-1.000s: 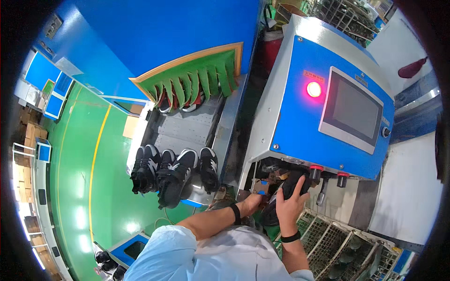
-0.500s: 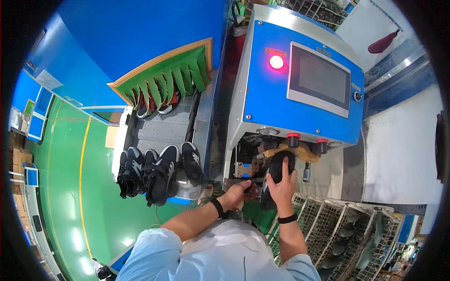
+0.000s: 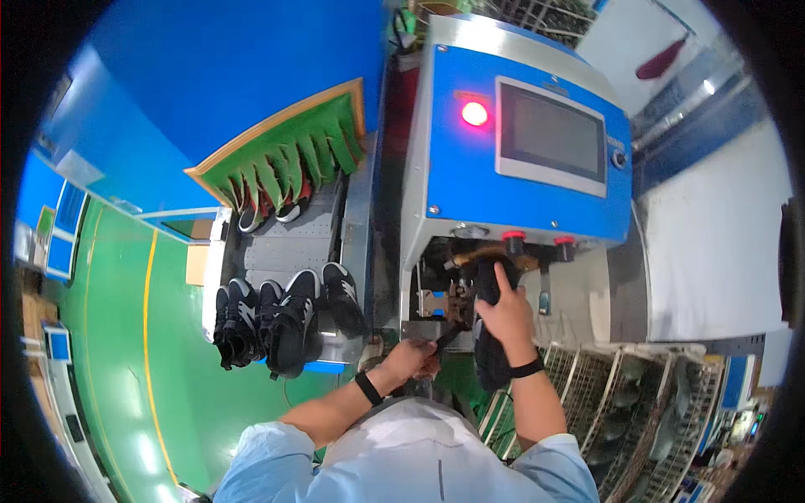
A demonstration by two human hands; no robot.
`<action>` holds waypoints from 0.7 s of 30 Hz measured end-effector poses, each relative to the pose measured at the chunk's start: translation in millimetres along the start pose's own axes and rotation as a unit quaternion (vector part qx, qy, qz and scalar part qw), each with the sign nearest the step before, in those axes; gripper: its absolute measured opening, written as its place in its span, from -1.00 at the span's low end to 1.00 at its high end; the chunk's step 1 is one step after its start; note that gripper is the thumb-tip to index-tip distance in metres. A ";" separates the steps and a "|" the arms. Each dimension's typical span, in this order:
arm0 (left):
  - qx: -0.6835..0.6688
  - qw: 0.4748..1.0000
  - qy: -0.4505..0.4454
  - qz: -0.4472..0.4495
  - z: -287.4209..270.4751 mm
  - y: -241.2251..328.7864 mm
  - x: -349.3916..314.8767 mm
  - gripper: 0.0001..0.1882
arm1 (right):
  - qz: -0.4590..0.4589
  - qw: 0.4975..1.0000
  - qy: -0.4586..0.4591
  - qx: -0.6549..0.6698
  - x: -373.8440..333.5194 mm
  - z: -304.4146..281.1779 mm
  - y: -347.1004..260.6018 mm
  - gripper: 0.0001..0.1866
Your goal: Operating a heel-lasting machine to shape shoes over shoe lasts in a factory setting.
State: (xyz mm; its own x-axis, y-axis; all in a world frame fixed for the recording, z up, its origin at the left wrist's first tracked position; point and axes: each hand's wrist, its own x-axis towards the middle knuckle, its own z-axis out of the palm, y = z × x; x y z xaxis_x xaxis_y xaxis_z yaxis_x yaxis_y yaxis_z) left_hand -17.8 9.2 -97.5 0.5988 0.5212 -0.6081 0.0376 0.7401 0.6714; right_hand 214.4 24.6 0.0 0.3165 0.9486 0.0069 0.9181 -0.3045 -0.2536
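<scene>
My right hand (image 3: 509, 317) grips a black shoe (image 3: 491, 365), its index finger stretched along the top and its thumb on the near side. The shoe's far end sits under the front of the blue machine (image 3: 470, 180), by a yellowish-brown pad (image 3: 524, 261). My left hand (image 3: 414, 357) is closed round a dark, narrow, handle-like piece (image 3: 450, 335) that runs toward the metal parts (image 3: 433, 303) inside the machine's opening. Where that piece is attached cannot be made out.
To the left, several black-and-white sneakers (image 3: 292, 331) stand at the end of a grey conveyor (image 3: 289, 243). Green strip curtains (image 3: 293, 163) hang over it. A red lamp (image 3: 475, 114) glows beside the dark screen (image 3: 553, 138). White wire racks (image 3: 579, 394) stand at lower right.
My view has shifted slightly. My right hand has tilted the shoe more upright at the machine. The left hand has drawn back toward me, and the dark handle-like piece now shows beyond it.
</scene>
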 end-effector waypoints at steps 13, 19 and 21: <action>0.566 0.671 0.266 0.397 122.2 165.0 -5.7 -0.63 | 0.203 0.934 -0.006 0.294 -29.7 1.3 -17.4 0.02; 0.760 0.602 0.185 0.162 143.8 137.0 156.8 -0.57 | 0.147 0.931 0.056 0.330 -39.9 24.6 -18.6 -0.11; 0.768 0.593 0.154 0.187 146.6 142.8 155.5 -0.58 | 0.176 0.942 0.062 0.278 -38.9 28.0 -16.5 -0.10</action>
State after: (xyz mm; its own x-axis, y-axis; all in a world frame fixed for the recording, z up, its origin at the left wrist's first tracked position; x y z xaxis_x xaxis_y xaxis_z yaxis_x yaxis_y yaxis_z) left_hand 198.0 133.7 -34.0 0.6300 0.7544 -0.1846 0.7737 -0.5889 0.2336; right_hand 180.2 -4.9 -23.2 0.6356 0.7690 -0.0676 0.4955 -0.4735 -0.7282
